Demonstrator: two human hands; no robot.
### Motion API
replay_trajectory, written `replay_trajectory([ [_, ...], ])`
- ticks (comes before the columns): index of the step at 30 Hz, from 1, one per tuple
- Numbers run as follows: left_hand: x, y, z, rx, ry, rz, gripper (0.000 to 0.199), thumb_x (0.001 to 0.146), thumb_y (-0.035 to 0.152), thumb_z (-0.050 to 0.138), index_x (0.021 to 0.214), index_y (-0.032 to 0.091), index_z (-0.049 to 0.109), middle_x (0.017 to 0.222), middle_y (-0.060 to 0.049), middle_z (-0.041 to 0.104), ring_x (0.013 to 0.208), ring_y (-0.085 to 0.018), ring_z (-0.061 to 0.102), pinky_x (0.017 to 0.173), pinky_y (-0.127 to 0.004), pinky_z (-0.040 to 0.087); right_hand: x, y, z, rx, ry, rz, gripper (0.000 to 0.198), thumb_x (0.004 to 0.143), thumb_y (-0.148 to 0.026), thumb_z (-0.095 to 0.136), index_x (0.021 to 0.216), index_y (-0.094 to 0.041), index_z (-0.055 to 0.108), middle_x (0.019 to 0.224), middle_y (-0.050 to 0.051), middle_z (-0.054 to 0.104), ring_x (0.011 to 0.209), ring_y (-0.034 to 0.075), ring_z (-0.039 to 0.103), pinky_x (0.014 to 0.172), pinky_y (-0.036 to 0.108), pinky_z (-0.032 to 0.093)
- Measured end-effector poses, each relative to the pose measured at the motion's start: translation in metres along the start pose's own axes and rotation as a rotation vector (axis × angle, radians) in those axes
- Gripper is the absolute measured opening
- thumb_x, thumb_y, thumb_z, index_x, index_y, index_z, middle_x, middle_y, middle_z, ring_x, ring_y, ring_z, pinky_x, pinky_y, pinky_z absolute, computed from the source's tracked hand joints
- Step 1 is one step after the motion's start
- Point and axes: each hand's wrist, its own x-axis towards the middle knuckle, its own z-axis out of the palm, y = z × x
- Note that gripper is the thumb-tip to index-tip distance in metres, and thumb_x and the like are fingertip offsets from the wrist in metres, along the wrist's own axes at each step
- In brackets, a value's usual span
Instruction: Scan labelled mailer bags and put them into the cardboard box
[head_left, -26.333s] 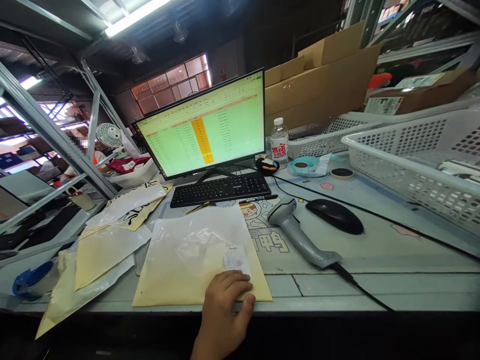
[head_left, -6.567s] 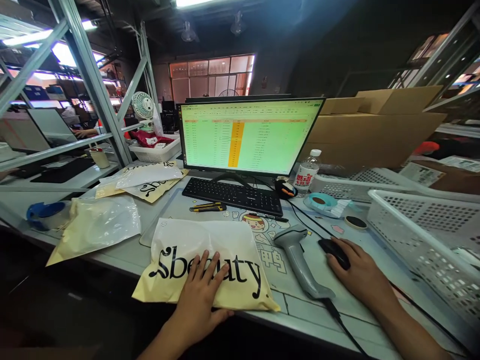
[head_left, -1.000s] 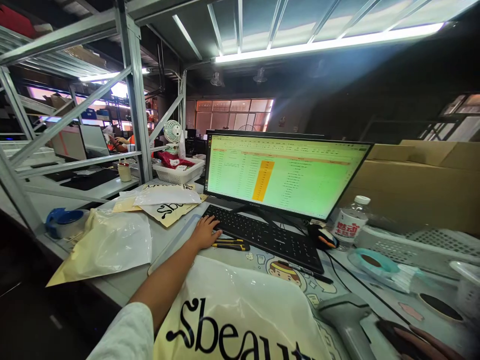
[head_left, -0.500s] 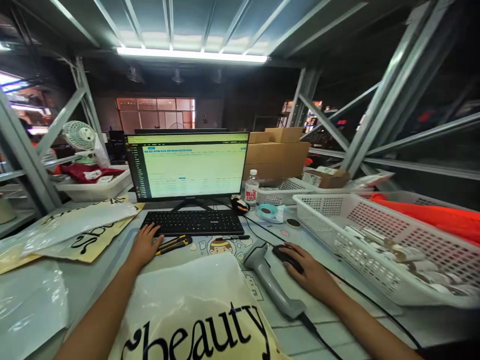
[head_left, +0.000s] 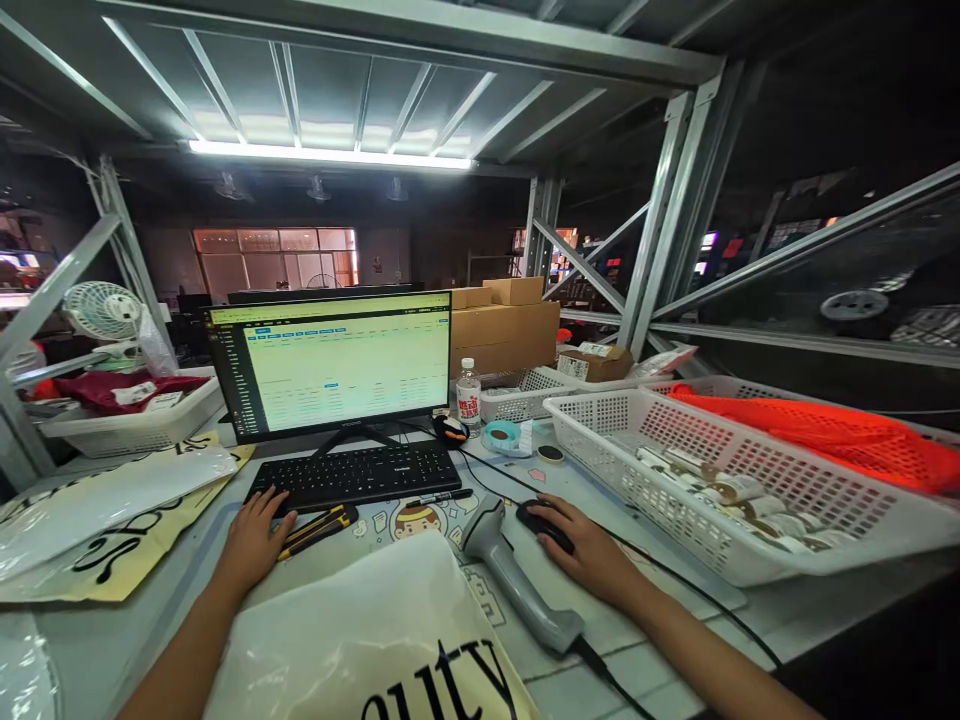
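Note:
My left hand (head_left: 251,545) lies at the front left corner of the black keyboard (head_left: 360,476), its fingers spread on or just above the keys. A yellow and black utility knife (head_left: 319,530) is right beside its thumb. My right hand (head_left: 592,560) rests over a black computer mouse (head_left: 541,527), fingers curved around it. Between my forearms lie a cream plastic mailing bag (head_left: 360,625) with black lettering and a grey barcode scanner (head_left: 517,585). Behind the keyboard stands a lit monitor (head_left: 349,365) showing a page of rows, too small to read.
On the right, a white perforated basket (head_left: 622,480) holds several small white rolls. Near the monitor are a water bottle (head_left: 468,398) and a teal tape roll (head_left: 501,437). More bags (head_left: 135,530) lie at left. Metal rack posts (head_left: 660,220) frame the desk; cardboard boxes (head_left: 510,335) stand behind.
The camera has turned to the right and slightly up, so the scene sits further left and mostly lower. My left hand stays by the keyboard, my right on the mouse.

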Motion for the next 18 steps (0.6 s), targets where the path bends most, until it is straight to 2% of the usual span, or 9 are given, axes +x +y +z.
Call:
replay_trajectory([
  [10,0.0,0.002,0.0,-0.005,0.007,0.011,0.068,0.102,0.057,0.036,0.148,0.015,0.065,0.162,-0.013,0.05,0.153,-0.038,0.041,0.127,-0.057,0.035,0.002,0.002,0.002,0.002,0.019,-0.008,0.049,0.101,-0.054,0.048,0.136,-0.028,0.071,0.151,0.012,0.061,0.135,0.03,0.063,0.116,0.052,0.053],
  [18,-0.004,0.016,-0.016,-0.033,-0.012,-0.003,0.061,0.105,0.052,0.043,0.149,0.015,0.064,0.162,-0.015,0.051,0.154,-0.039,0.04,0.127,-0.059,0.034,0.004,0.005,0.0,0.001,0.021,-0.024,0.052,0.1,-0.061,0.048,0.131,-0.03,0.074,0.147,0.011,0.064,0.129,0.032,0.067,0.11,0.053,0.058],
])
